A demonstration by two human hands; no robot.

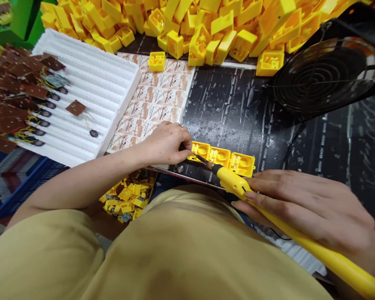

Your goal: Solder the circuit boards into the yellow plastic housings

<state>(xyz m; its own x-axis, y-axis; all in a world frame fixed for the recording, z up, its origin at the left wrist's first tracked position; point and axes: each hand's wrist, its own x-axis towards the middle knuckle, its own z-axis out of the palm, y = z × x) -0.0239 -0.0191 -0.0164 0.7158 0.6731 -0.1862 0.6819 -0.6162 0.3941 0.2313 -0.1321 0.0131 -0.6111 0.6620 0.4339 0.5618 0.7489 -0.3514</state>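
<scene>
Three open yellow plastic cases stand in a row near the front edge of the black bench: a left case, a middle case and a right case. My left hand is at the left case, its fingers pinched together; what they hold is hidden. My right hand is wrapped around a yellow soldering iron. Its thin dark tip points left, close to my left fingertips and the left case. Below my left hand, a small round part lies by the bench edge.
A white foam tray at left carries brown circuit boards with wired round parts; one board lies apart. Yellow cases are heaped along the back. A black fan stands at right. Filled yellow cases sit below the bench.
</scene>
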